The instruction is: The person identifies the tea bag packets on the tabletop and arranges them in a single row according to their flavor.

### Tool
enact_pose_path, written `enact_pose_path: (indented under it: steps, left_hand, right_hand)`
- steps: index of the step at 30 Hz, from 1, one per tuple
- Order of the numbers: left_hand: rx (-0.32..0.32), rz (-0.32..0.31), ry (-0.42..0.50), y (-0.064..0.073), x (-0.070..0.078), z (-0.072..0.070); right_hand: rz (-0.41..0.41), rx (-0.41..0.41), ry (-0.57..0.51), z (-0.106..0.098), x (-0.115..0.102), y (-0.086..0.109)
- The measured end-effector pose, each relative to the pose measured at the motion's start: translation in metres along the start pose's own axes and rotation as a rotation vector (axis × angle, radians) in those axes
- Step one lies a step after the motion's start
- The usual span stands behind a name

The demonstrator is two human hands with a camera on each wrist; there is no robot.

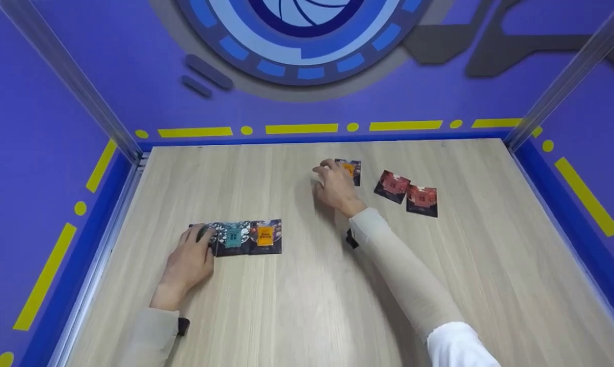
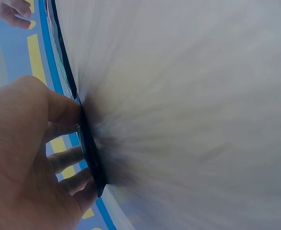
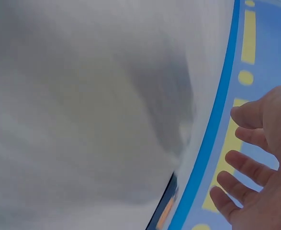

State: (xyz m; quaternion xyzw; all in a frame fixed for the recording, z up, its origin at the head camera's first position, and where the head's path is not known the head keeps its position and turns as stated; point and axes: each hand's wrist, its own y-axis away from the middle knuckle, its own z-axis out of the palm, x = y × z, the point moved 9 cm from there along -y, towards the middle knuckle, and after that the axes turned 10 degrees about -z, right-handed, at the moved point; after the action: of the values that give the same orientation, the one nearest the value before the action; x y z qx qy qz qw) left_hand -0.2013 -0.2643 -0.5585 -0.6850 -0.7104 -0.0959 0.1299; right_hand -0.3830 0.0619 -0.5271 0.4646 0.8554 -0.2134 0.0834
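My left hand (image 1: 187,260) rests with its fingertips on a dark, flat square piece (image 2: 88,148) at the left end of a row, mostly covering it. Beside it lie a teal-labelled square (image 1: 233,238) and an orange-labelled square (image 1: 265,236), edge to edge; whether they are cards or packets I cannot tell. Farther back, my right hand (image 1: 336,186) hovers with loosely spread fingers, nothing held in them in the right wrist view. Just right of it, another orange-labelled square (image 1: 356,171) lies partly hidden behind the hand.
Two red-labelled squares (image 1: 392,186) lie to the right, their corners meeting. All are on a pale wood-grain table (image 1: 307,306). Blue-purple walls (image 1: 82,41) with yellow dashes stand along the back and both sides, with metal posts (image 1: 566,76) at the corners.
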Motion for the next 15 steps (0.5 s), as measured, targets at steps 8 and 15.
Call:
enact_pose_path:
  steps: [8, 15]
  left_hand:
    - [-0.024, -0.008, 0.012, -0.001, -0.001, 0.003]
    - [-0.013, -0.008, 0.000, -0.002, -0.001, 0.002]
  right_hand:
    - [0.024, 0.016, 0.055, -0.005, 0.029, 0.001]
    - [0.057, 0.001, 0.049, -0.001, 0.049, 0.003]
